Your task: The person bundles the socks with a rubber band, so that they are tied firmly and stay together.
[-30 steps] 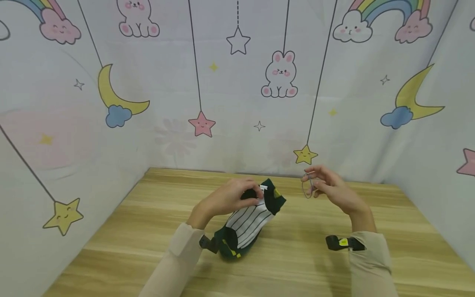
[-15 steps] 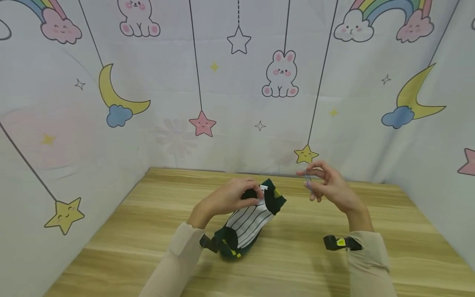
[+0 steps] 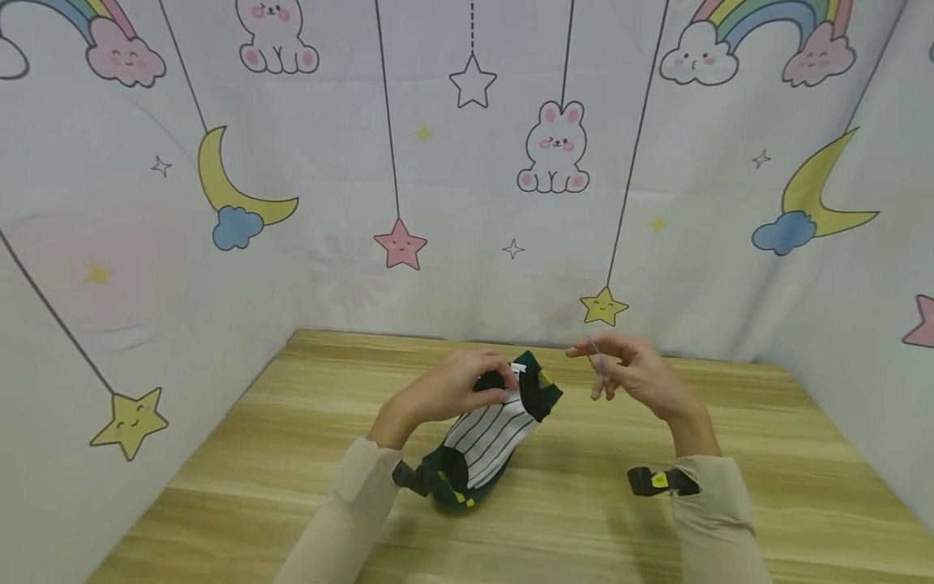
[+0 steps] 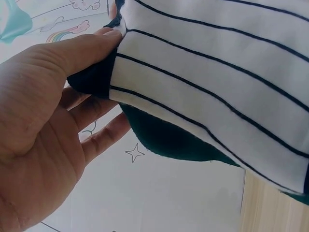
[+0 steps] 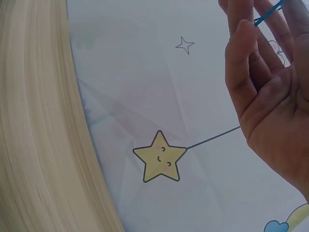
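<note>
My left hand [image 3: 456, 388] pinches a striped sock [image 3: 492, 442] near its upper end. The sock is white with dark stripes, dark green ends and small yellow marks. In the left wrist view the thumb lies on the edge of the sock [image 4: 203, 72], and a dark green part hangs below the stripes. My right hand [image 3: 645, 377] is raised to the right of the sock, apart from it, and holds a thin elastic band [image 3: 599, 357]. The band [image 5: 268, 14] runs between thumb and fingers in the right wrist view, bluish there. Part of it is cut off by that frame.
A wood-grain table [image 3: 350, 470] lies under both hands. White cloth walls [image 3: 452, 178] printed with stars, moons and bunnies enclose its back and sides. Black straps with small devices [image 3: 660, 481] sit at both wrists, over beige sleeves.
My right hand has moved left toward the sock and turned, its index finger now pointing left. The band is seen more edge-on than before. The left hand and sock stay in place.
</note>
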The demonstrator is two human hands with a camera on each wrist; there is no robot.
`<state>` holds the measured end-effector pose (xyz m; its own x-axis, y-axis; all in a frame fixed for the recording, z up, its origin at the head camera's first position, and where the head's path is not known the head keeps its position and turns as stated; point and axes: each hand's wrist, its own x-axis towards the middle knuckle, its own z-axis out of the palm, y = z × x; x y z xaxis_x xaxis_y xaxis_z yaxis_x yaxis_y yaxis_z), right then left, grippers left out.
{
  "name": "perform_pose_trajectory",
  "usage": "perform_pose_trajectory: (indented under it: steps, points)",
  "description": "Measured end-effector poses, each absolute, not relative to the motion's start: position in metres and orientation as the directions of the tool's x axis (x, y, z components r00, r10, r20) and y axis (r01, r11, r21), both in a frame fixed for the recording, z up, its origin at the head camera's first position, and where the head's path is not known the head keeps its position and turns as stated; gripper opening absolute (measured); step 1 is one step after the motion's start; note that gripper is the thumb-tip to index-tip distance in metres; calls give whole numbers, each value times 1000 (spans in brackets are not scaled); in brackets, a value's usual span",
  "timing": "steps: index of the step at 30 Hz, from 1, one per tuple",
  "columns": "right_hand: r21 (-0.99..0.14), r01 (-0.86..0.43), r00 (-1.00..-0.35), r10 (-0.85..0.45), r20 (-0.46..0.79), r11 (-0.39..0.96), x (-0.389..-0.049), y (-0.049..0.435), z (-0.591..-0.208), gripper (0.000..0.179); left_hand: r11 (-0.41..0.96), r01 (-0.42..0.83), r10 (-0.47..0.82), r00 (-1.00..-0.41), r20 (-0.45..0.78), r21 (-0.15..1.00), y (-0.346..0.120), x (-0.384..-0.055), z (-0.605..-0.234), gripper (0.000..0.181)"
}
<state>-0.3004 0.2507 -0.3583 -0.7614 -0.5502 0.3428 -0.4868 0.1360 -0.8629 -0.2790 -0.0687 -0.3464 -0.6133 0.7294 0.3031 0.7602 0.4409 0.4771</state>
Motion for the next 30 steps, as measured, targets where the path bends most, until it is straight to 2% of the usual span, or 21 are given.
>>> perform_pose_trajectory:
  steps: [6, 12, 19, 30]
  points:
    - [-890, -449, -732, -604, 316, 78, -302, 245, -359, 53, 429, 764, 730, -608, 312, 482, -70, -279, -345, 13]
    - [-910, -410, -704, -655, 274, 61, -301, 237, -361, 70, 421, 771, 726, -602, 331, 478, -71, -279, -343, 13]
    - [-924, -378, -674, -702, 230, 60, -299, 223, -366, 76, 411, 792, 718, -586, 375, 452, -72, -279, -343, 13]
    - [-906, -422, -599, -756, 263, 20, -298, 200, -371, 83, 391, 794, 692, -587, 420, 466, -74, -279, -343, 13]
